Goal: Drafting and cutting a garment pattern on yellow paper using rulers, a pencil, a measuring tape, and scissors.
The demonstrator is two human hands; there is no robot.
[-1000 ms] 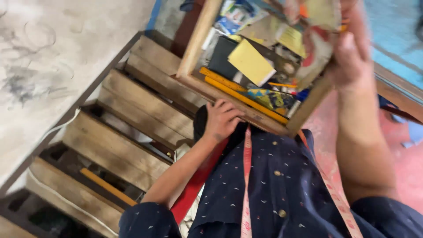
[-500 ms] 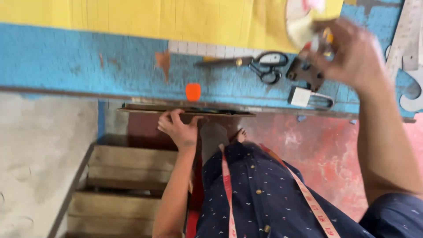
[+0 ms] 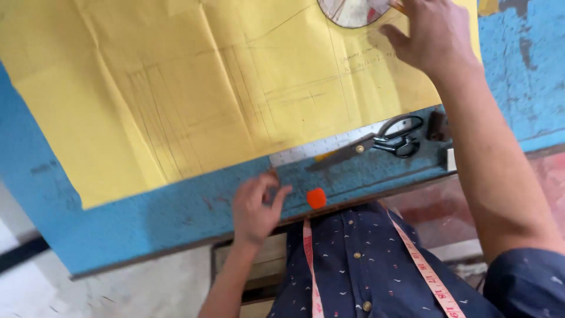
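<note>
From the head camera, the left hand (image 3: 254,207) rests on the near edge of the blue desk (image 3: 147,227) with its fingers (image 3: 281,196) bent and a bit apart, holding nothing, and a small orange block (image 3: 316,198) sits just to its right, nearer to this hand than to the other. The right hand (image 3: 434,36) is far up on the big yellow paper (image 3: 194,88), fingers spread and flat beside a round plate (image 3: 353,9), holding nothing. The black scissors (image 3: 382,141) lie between both hands, long side running left to right, tips pointing left, beside a white ruler (image 3: 318,150) peeking from under the paper.
</note>
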